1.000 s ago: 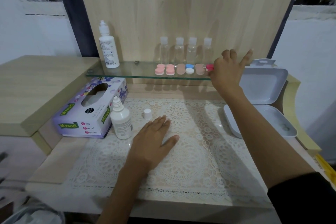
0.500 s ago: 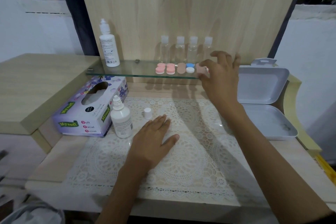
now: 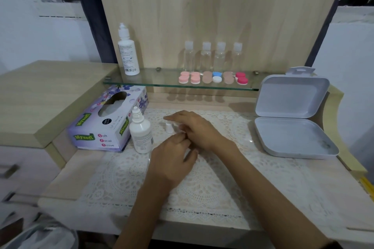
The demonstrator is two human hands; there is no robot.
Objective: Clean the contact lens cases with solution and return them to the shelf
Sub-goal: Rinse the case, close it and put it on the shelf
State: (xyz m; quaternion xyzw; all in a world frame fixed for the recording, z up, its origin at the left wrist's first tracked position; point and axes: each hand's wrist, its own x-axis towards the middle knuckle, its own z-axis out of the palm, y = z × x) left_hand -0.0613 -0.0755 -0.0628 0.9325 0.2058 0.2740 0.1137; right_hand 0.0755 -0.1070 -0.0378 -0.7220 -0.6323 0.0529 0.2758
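Soft, fairly bright indoor light from overhead, slightly cool cast. Both hands motion-blurred at centre, right hand (image 3: 199, 129) worse than left hand (image 3: 172, 159). Glass shelf (image 3: 157, 81) at 12 o'clock drops faint shadows on the wood just below. Small glint on lace mat (image 3: 222, 170) toward 3 o'clock. Wide-angle bending at edges; 7 o'clock corner dark, smeared.

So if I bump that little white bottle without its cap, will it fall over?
Probably. The small white plastic dropper bottle stands upright, taller than wide, so a bump could tip it. Its small white cap sits off beside it, so liquid might dribble out. Being plastic, it likely won't break.
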